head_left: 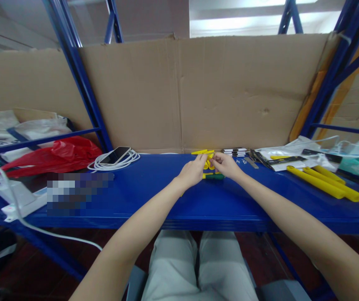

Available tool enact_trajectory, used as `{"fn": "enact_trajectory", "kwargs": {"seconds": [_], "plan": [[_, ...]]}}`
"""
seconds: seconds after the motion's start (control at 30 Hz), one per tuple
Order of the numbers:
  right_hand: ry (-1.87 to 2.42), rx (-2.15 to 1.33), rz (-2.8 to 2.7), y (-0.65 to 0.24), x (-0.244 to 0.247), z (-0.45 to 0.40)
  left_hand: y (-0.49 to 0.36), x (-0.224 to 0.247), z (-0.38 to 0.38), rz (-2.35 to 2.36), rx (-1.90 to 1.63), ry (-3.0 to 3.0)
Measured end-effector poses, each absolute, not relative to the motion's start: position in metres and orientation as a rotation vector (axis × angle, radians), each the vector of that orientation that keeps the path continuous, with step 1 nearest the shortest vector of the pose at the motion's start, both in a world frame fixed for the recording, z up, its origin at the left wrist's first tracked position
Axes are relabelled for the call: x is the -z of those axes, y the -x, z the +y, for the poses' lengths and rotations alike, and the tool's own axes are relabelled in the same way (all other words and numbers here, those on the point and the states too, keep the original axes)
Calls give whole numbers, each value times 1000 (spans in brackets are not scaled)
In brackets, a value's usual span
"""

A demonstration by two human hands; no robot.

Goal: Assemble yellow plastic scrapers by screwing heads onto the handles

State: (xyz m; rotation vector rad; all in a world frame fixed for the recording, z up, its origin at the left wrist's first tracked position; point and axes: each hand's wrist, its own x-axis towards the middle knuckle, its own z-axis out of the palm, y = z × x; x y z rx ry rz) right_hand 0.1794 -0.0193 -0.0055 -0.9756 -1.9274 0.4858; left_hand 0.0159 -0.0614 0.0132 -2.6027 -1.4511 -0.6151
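Over the far middle of the blue table, my left hand point(194, 170) and my right hand point(226, 165) come close together, fingers bent and closed. Between their fingertips is a small yellow plastic piece point(211, 156), partly hidden; its exact kind cannot be made out. Just below the hands lies a screwdriver point(214, 176) with a green and yellow handle. More yellow pieces point(199, 152) rest on the table behind my left hand. Right of my right hand are a stack of white and dark pieces point(234, 152), some tiny white bits point(241, 161) and a flat grey strip point(252, 163).
Long yellow parts point(326, 182) and packaging point(287, 163) lie on the right. To the left are a phone point(116, 155) on a coiled white cable point(129, 161), a red bag point(63, 154) and a power strip point(25, 202). Cardboard point(179, 96) walls the back between blue posts.
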Motion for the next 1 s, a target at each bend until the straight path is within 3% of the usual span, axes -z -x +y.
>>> {"fn": "enact_trajectory", "kwargs": {"seconds": [0.4,0.7,1.0], "plan": [[1059,-410,-1931,-187,3,-14,-13,-12,-49,-1660,871,2534],[1801,169,-1958,-277,-5,15,3,-8,-29,-1975,986,2360],[2178,164,-1989,-305,6,16,2,-6,-30,-1936,979,2371]]}}
